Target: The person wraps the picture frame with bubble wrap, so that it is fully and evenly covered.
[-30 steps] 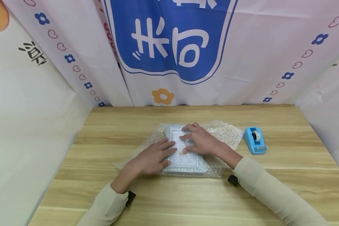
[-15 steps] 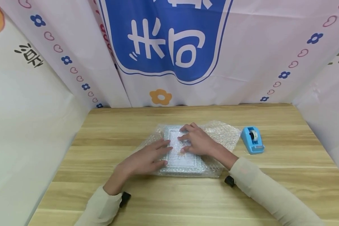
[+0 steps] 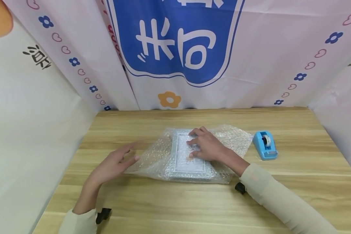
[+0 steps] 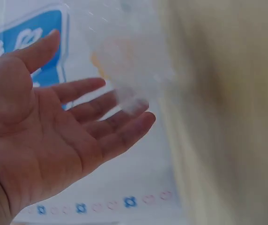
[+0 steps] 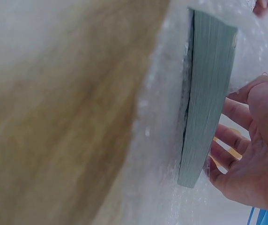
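A picture frame (image 3: 190, 167) with a pale blue-green border lies on the table, covered by clear bubble wrap (image 3: 155, 162). My right hand (image 3: 207, 148) rests on its front, fingers spread and slightly bent over the film. From the right wrist view, the frame's grey-green side (image 5: 209, 93) shows between the layers of wrap, with the right hand (image 5: 253, 140) against its face. My left hand (image 3: 112, 165) hovers at the left end of the wrap, fingers spread and thumb apart. In the left wrist view, a blurred flap of bubble wrap (image 4: 129, 51) overlaps the left fingertips.
A blue tape dispenser (image 3: 265, 145) with a roll of clear tape stands right of the wrap. The wooden table (image 3: 175, 208) meets a printed cloth backdrop (image 3: 266, 65) at its far edge. White side walls flank it.
The left hand has come off the frame and moved left to the end of the wrap, and the wrap's left part now shows. The right hand has stayed on the frame.
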A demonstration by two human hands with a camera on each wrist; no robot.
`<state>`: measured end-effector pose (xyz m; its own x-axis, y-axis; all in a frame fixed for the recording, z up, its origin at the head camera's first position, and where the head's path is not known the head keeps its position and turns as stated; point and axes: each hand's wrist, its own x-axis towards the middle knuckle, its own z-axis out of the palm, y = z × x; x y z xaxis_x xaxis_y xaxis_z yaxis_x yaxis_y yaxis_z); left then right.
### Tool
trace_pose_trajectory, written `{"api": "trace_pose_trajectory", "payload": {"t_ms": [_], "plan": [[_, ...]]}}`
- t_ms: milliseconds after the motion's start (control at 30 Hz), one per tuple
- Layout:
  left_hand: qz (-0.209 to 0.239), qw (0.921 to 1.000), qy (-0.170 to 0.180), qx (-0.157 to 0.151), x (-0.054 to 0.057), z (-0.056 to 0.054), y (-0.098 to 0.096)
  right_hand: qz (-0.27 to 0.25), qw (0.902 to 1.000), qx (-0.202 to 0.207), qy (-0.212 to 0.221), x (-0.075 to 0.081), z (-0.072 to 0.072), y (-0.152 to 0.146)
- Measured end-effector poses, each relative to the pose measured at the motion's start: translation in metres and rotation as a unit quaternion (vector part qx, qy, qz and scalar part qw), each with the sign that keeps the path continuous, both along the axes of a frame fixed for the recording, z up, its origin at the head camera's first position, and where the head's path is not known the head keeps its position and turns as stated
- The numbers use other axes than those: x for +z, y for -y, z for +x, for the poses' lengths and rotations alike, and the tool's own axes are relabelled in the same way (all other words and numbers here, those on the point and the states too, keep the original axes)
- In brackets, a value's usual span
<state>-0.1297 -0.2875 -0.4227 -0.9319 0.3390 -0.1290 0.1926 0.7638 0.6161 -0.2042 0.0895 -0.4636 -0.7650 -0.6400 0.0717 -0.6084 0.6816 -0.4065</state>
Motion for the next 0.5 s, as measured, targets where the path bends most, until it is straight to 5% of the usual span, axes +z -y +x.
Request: {"api": "trace_pose_trajectory", "payload": {"t_ms": [233, 500], "plan": [[0.081, 0.9862, 0.114, 0.088, -0.011, 0.006, 0.024, 0.0, 1.0, -0.005, 0.008, -0.001, 0.001, 0.0], [0.212, 0.9553, 0.181, 0.099, -0.02, 0.021, 0.046, -0.001, 1.0, -0.003, 0.007, 0.0, 0.0, 0.0]]}}
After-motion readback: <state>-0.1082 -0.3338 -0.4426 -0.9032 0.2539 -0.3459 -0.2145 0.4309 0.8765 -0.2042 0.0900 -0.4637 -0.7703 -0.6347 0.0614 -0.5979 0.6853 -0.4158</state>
